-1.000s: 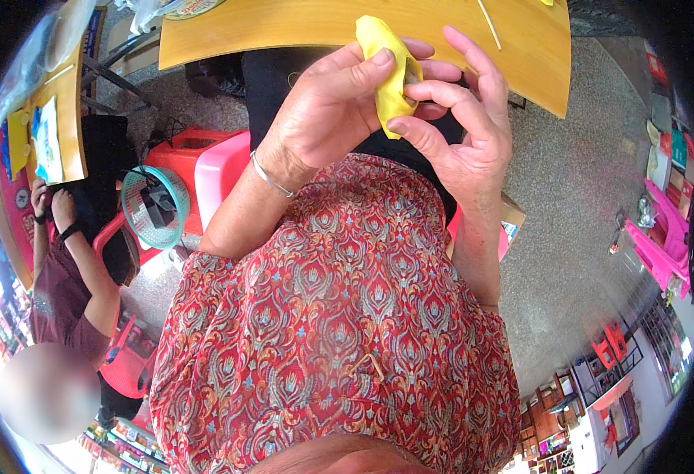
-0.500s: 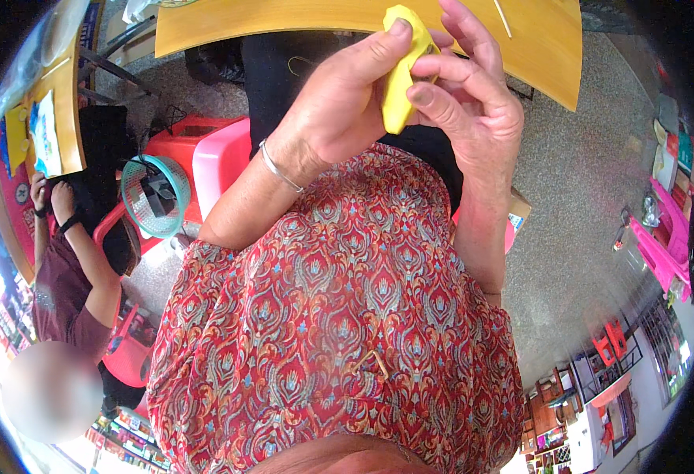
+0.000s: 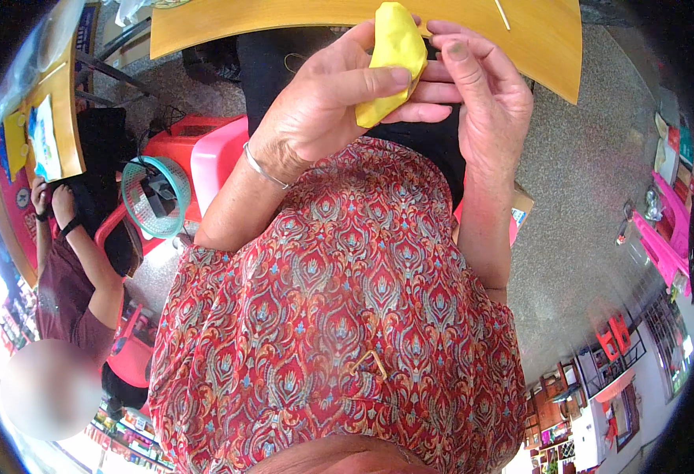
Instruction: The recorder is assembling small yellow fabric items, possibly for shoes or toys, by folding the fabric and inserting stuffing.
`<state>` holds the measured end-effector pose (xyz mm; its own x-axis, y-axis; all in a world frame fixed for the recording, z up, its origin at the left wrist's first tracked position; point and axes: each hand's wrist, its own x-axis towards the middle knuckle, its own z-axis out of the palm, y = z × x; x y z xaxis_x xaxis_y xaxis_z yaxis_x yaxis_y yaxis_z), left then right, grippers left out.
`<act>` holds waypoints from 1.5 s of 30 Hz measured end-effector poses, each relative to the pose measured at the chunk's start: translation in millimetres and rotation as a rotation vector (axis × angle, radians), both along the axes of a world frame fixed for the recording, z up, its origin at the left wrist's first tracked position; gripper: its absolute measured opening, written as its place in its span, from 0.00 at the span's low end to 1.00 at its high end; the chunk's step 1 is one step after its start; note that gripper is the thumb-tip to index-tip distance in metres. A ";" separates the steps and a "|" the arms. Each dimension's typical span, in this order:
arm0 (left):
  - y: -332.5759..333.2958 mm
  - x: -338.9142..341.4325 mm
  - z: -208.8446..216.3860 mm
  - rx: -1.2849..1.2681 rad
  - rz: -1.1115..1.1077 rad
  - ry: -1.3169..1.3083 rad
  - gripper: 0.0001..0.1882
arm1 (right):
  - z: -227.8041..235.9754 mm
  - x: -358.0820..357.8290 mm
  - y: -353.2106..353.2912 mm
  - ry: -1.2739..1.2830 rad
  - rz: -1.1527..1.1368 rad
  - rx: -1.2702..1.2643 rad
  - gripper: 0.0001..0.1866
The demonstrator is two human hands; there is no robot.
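A yellow, soft-looking piece, folded into a crescent (image 3: 397, 59), is in my left hand (image 3: 323, 99) near the edge of the wooden table. My left thumb lies across its lower front, and the other fingers come round behind it and show on its right side. My right hand (image 3: 493, 99) is raised just right of the piece, with thumb and fingers drawn together. Whatever may be between those fingertips is too small to make out. The back of the yellow piece is hidden.
A thin white stick (image 3: 503, 14) lies on the wooden table (image 3: 284, 17). On my left stand a pink stool (image 3: 219, 162) and a teal basket (image 3: 154, 197) holding a black object. Farther left, another person's hands (image 3: 56, 201) are at a second table. A pink plastic chair (image 3: 663, 245) stands far right.
My left hand has turned the yellow piece, so its broad face shows and my thumb is lower on it. My right hand has drawn back from the piece, slightly right.
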<state>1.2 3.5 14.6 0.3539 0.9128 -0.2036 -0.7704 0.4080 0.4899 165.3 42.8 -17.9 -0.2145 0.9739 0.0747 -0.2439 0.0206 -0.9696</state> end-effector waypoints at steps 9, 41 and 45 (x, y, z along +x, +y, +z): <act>-5.7 10.2 13.3 -0.099 0.012 0.325 0.32 | 6.2 -4.5 5.2 -0.038 0.111 -0.292 0.15; -23.2 15.1 6.4 -0.121 -0.030 0.446 0.17 | 31.7 3.9 -2.2 -0.016 0.157 -0.335 0.13; -22.9 14.9 6.9 -0.060 -0.059 0.569 0.14 | 27.8 2.3 -5.6 0.145 0.094 -0.335 0.13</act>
<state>16.2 -19.5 21.4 0.2234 0.8761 -0.4273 -0.3677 0.4817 0.7955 167.6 37.2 9.9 -0.3146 0.9261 -0.2083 -0.3651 -0.3206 -0.8740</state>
